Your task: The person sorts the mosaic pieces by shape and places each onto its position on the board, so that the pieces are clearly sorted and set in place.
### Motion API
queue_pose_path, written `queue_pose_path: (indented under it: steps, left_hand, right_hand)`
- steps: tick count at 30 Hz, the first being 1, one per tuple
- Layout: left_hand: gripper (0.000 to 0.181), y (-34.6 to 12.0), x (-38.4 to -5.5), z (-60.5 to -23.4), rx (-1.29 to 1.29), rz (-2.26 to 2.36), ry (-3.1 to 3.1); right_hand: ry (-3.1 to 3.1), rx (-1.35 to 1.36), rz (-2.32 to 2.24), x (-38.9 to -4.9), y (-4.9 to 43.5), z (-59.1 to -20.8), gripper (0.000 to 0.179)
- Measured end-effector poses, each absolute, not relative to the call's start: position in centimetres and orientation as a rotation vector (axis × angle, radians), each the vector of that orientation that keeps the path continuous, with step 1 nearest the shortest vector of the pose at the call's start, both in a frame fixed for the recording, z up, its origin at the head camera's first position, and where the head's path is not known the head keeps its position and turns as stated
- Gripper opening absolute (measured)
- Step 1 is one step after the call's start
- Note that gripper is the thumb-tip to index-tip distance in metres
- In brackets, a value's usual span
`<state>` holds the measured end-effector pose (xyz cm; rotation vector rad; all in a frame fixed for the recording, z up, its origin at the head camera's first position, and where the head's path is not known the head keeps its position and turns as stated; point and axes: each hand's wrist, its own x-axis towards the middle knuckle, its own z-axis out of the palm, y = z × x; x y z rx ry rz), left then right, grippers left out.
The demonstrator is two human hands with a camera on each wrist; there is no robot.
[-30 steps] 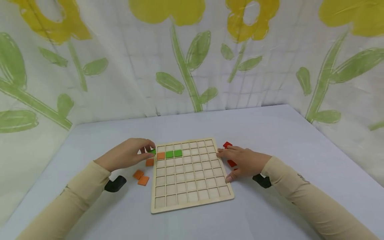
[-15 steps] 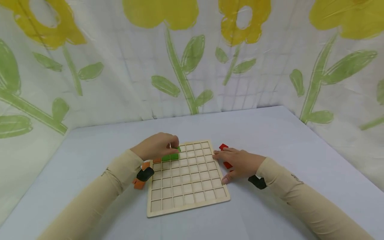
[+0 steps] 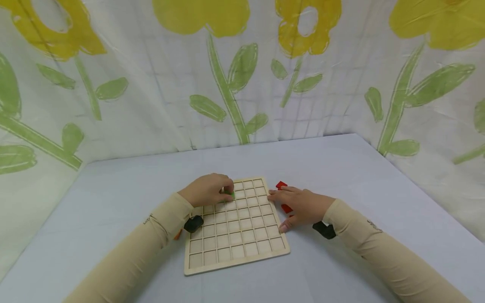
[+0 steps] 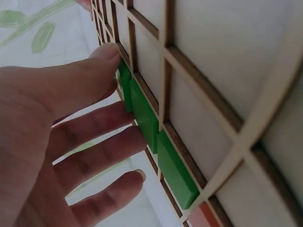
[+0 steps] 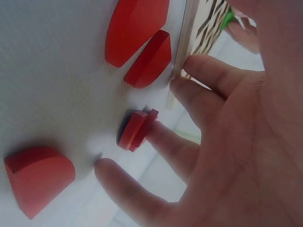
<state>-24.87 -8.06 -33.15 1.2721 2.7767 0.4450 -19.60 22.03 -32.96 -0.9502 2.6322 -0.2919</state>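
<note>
Tile (image 4: 125, 87), green, is pinched between the left hand's (image 3: 207, 189) thumb and finger at the board's (image 3: 235, 238) second row, beside two seated green tiles (image 4: 176, 168). Squaring it to the cell, then pressing flat, should serve. The right hand (image 3: 305, 206), fingers spread, touches the board's edge near red tiles (image 5: 137, 33). Against half a second ago, the left hand sits farther right.

We note a white curtain (image 3: 151, 118) hanging behind the far edge of a pale counter (image 3: 303, 160), from corner to corner, and visible beyond its left and right edges. We record large yellow flowers (image 3: 201, 17) along the curtain's top, two with white centres, and green stems (image 3: 227, 90) and leaves (image 3: 243, 67) below.
</note>
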Motion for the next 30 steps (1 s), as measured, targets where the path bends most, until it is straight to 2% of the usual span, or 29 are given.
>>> queue_pose_path:
  steps: [4,10,21,30]
  left_hand:
    - [0.007,-8.2,-24.8,-33.1,1.266,0.445,2.741]
    - [0.015,-8.8,-24.8,-33.2,1.299,0.517,2.709]
    - [0.010,-8.7,-24.4,-33.2,1.293,0.490,2.754]
    - [0.014,-12.1,-23.1,-32.1,1.319,0.626,2.780]
  right_hand:
    - [2.633,-0.944,-0.292,-19.5,22.1,-32.9,0.089]
    - [2.634,-0.945,-0.289,-19.5,22.0,-32.9,0.089]
    - [2.642,-0.927,-0.273,-19.5,21.8,-32.7,0.089]
    - [2.644,-0.919,-0.293,-19.4,22.0,-32.8,0.088]
